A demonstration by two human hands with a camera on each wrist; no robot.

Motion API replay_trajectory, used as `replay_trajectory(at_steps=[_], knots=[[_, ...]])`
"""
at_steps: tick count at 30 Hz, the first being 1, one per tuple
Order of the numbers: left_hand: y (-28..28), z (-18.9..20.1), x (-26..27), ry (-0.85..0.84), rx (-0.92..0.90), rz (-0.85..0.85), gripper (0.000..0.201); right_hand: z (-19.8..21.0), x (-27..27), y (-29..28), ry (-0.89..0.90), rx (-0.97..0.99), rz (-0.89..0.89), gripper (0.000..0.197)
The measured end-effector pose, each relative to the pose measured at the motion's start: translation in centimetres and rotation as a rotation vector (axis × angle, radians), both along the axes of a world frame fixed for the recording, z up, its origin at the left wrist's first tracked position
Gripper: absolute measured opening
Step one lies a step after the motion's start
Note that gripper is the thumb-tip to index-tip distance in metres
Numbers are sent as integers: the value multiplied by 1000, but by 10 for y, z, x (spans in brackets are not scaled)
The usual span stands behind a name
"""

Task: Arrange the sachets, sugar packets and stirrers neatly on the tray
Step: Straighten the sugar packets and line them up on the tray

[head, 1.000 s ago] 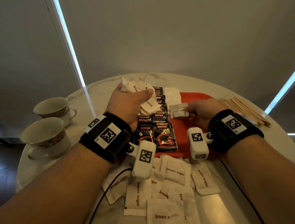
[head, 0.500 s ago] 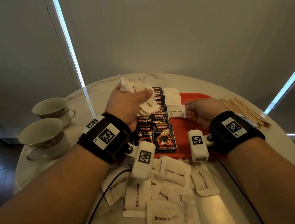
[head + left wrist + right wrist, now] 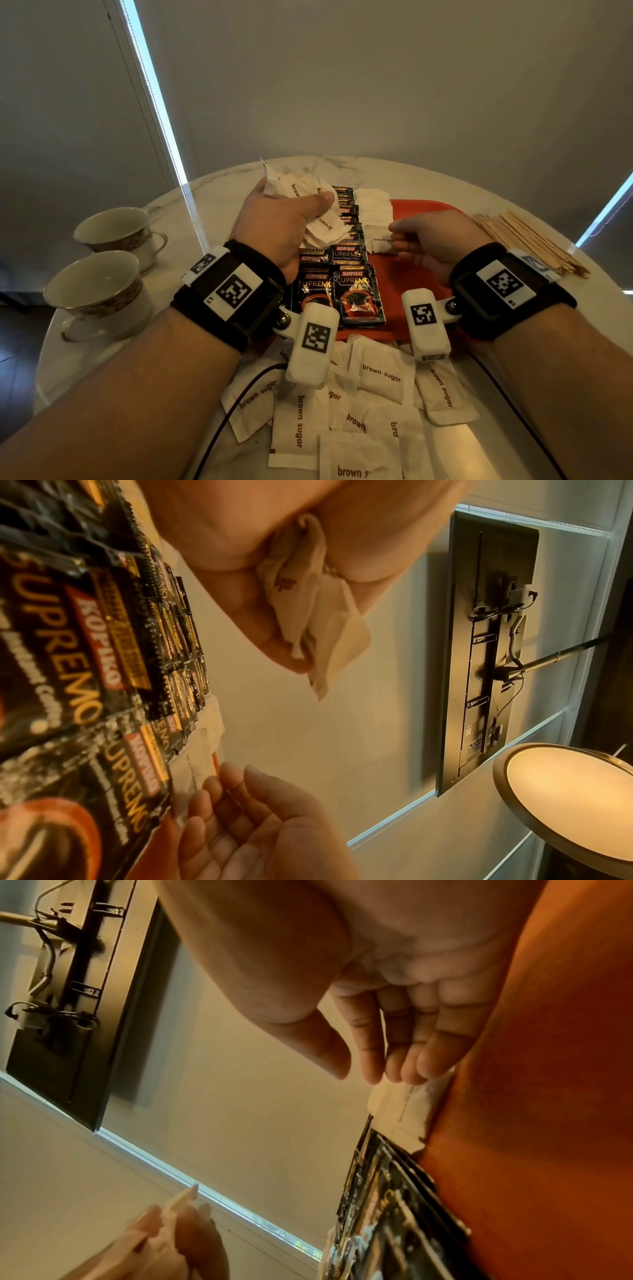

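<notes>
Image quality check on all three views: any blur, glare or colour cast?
Head view: dim, wide-angle bowing, bright window strips; brown sugar packets legible. Left wrist view: warm orange cast, lamp glares, coffee sachets slightly smeared. Right wrist view: soft; right hand and red tray blurred.

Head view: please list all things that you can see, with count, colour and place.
Tray: one, red, middle of table.
Coffee sachets: many, black, two overlapping rows on tray's left part.
Sugar packets: many, white; loose pile on table before the tray, a row on the tray, a bunch in the left hand.
Stirrers: a bundle, light wood, on table right of tray.
Cups: two, white with patterned rim, table's left side.
Table: one, white marble.
Left hand: grips the bunch.
Right hand: fingers touch a tray packet.
</notes>
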State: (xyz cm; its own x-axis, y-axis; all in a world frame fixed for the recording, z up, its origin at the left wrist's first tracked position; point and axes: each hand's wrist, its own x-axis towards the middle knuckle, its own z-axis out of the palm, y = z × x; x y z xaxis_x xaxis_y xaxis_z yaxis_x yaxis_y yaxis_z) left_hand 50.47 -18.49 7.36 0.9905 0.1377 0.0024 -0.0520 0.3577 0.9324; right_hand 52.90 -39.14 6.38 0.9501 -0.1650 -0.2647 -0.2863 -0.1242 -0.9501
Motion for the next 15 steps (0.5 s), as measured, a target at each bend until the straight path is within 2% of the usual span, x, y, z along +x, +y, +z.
replay_trajectory(at_steps=[6, 10, 12, 15], knots=[[-2, 0, -2, 1, 27, 2, 50, 4, -4, -4, 62, 67, 44, 9], [-6, -1, -5, 12, 23, -2, 44, 10, -11, 3, -8, 131, 53, 11], [-8, -1, -7, 8, 14, 5, 38, 18, -19, 9, -80, 165, 121, 17], [-11, -1, -9, -11, -2, 19, 36, 27, -35, 20, -132, 99, 351, 24]])
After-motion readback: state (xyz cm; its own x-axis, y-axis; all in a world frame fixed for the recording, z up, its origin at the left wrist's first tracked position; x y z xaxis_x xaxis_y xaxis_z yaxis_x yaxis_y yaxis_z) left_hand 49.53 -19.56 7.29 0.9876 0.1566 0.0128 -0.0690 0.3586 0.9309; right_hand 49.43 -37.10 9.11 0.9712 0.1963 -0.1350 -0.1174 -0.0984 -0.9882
